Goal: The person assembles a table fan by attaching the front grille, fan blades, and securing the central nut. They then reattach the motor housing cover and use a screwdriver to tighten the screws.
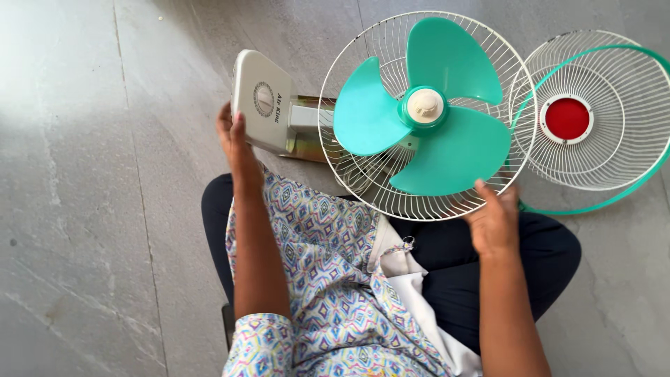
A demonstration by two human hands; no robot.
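Left arm: bare forearm running up from 6 o'clock toward 12, sleeve bunched at the elbow.
Left hand (pixel 234 143): at about 10 o'clock, fingers stretched upward, grip pressed flat rather than curled.
Right arm: bare forearm rising from 5 o'clock, leaning slightly toward 11.
Right hand (pixel 494 218): at about 3 o'clock, back toward the camera, fingers curled in a closed grip.
Legs: folded, in dark trousers.
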